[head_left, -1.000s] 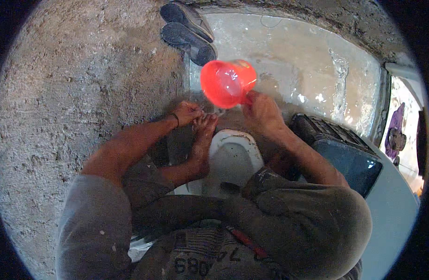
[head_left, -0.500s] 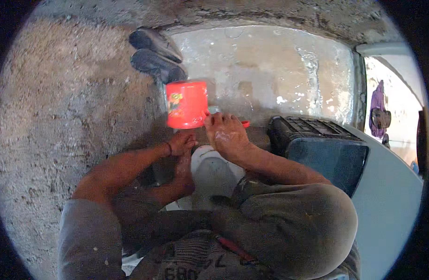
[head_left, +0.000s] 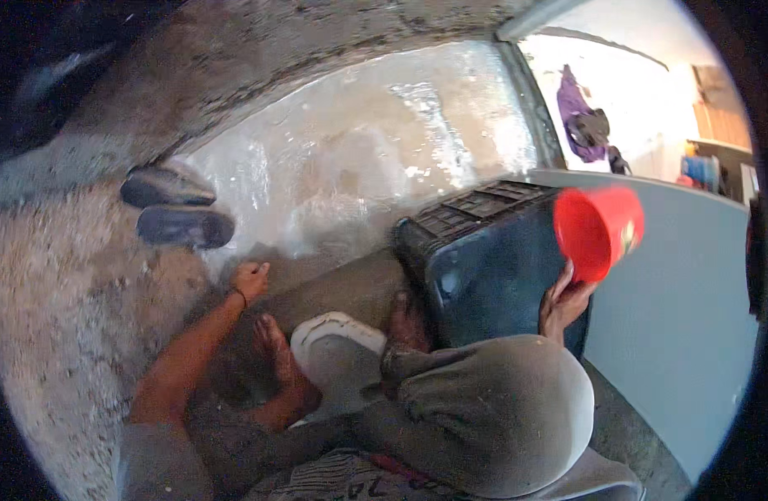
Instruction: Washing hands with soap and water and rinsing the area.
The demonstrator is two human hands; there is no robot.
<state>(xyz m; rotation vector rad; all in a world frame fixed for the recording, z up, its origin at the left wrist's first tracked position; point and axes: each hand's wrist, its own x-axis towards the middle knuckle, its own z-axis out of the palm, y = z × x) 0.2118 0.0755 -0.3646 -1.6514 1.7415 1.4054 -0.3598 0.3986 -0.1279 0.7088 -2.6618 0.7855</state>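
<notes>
My right hand (head_left: pixel 563 305) grips a red plastic mug (head_left: pixel 597 230) low on its side, to the right of my raised knee. The mug is tilted, its mouth turned left, and I can see part of the inside. Most of my right forearm is hidden behind the knee. My left hand (head_left: pixel 252 280) hovers beyond my bare left foot (head_left: pixel 273 338), its fingers curled in with nothing visible in them. Between my feet lies a white oval-rimmed pan (head_left: pixel 338 321). The bare right foot (head_left: pixel 409 321) is beside it.
A dark blue-grey crate (head_left: pixel 501 275) stands right of my right foot, beside a pale grey-blue panel (head_left: pixel 668 309). Dark slippers (head_left: pixel 183 225) lie on the far left of the wet floor (head_left: pixel 325 159). A rough wall (head_left: pixel 75 334) runs along the left. Purple cloth (head_left: pixel 577 113) hangs beyond the opening.
The mug has swung from in front of me to the far right, and its mouth now shows. My left hand has come away from the left foot. The view has turned right.
</notes>
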